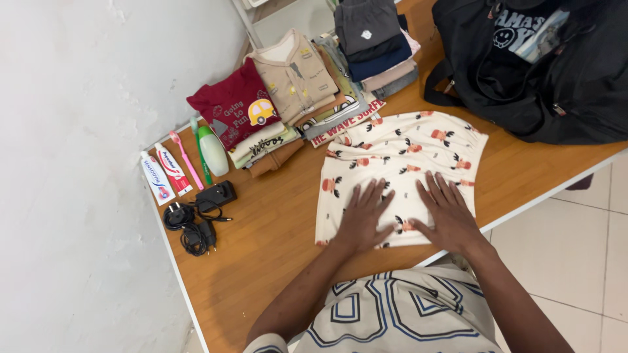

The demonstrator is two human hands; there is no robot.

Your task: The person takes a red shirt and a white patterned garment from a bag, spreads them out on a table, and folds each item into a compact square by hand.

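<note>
Fingers [376, 196] spread wide, both hands flat on the cream shirt [399, 163]; its near hem overhangs the bench [261, 242] edge, so a slide toward the person could drop it.

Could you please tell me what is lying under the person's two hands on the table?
Both the left hand and the right hand press flat on a cream garment printed with small reindeer, spread on the wooden table. Whatever lies beneath the garment is covered.
</note>
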